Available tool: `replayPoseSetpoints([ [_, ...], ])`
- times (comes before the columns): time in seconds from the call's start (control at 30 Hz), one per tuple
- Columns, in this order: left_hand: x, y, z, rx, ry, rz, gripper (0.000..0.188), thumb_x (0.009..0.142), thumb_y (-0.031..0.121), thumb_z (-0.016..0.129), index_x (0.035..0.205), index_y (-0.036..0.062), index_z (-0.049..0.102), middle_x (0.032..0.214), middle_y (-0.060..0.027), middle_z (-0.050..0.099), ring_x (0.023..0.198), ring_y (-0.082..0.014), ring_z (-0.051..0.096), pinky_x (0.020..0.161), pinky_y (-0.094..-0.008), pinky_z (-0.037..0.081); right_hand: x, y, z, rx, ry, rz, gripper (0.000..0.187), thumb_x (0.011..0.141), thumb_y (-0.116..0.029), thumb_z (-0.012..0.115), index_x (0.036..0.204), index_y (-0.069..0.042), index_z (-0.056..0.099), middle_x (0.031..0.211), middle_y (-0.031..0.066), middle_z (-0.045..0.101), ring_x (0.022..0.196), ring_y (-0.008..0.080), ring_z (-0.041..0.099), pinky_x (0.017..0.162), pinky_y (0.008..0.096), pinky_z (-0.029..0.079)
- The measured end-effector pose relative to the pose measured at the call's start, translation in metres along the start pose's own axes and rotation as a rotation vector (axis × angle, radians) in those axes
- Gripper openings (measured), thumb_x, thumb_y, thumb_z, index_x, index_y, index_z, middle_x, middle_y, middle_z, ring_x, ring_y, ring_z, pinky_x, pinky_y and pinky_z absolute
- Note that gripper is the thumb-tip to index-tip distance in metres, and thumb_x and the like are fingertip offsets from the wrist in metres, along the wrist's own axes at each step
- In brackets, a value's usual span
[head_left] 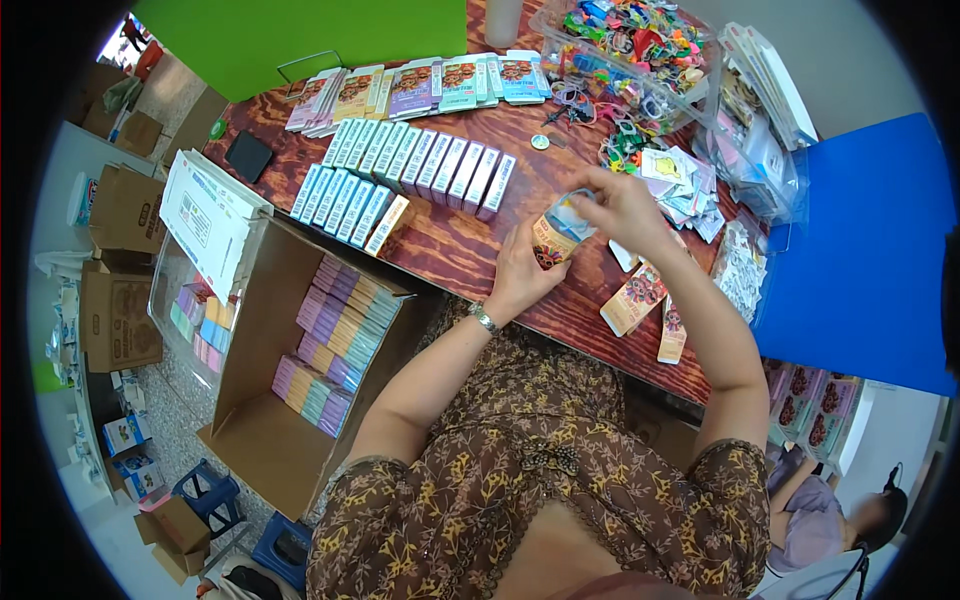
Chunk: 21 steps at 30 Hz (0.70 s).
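In my left hand (517, 270) is a small yellow-orange carton (551, 247), its fingers wrapped round the sides. The carton is tilted, with its top end toward my right hand (622, 208). My right fingers are bent and pinch a clear, bluish plastic packet (572, 216) at that end. How far the packet sits inside the carton cannot be made out. Beside my right forearm lie flat orange cartons (636, 300) on the reddish wood-grain table (560, 318). To the left stand rows of closed small cartons (440, 165), white and pastel, with an orange one (388, 226) at the near end.
Flattened cartons (470, 80) lie fanned along the back. A clear bin (640, 50) of colourful small pieces stands far right, near loose cards (685, 180) and small white packets (740, 262). A large cardboard box (255, 345) holds pastel cartons at left. Another person (815, 515) sits lower right.
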<state>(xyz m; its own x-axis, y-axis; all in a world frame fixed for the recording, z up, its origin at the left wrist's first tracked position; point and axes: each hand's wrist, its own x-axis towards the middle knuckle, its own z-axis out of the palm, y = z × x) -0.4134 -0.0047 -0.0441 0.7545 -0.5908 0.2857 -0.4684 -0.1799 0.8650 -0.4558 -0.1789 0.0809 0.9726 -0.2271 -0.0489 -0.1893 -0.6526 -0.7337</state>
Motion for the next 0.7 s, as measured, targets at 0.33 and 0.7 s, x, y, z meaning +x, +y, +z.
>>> replayPoseSetpoints([
  [0.33,-0.003,0.0,-0.001,-0.02,-0.011,0.039,0.073,0.072,0.02,0.084,0.132,-0.0011,0.048,0.115,-0.0213,0.06,0.109,-0.0403,0.059,0.093,-0.0477,0.049,-0.024,-0.001,0.01,-0.116,-0.026,-0.143,0.035,0.086,-0.005,0.068,0.121,-0.006,0.065,0.099,0.0147,0.071,0.092,0.027,0.072,0.074,0.0376,0.06],
  [0.7,0.001,0.006,0.006,-0.08,-0.194,-0.21,0.079,0.073,0.03,0.086,0.134,-0.0026,0.048,0.115,-0.0217,0.064,0.109,-0.0378,0.062,0.092,-0.0455,0.05,-0.08,0.054,-0.01,-0.223,0.308,-0.395,0.02,0.087,-0.009,0.073,0.107,-0.007,0.071,0.102,0.0109,0.072,0.089,0.0278,0.071,0.075,0.0384,0.057],
])
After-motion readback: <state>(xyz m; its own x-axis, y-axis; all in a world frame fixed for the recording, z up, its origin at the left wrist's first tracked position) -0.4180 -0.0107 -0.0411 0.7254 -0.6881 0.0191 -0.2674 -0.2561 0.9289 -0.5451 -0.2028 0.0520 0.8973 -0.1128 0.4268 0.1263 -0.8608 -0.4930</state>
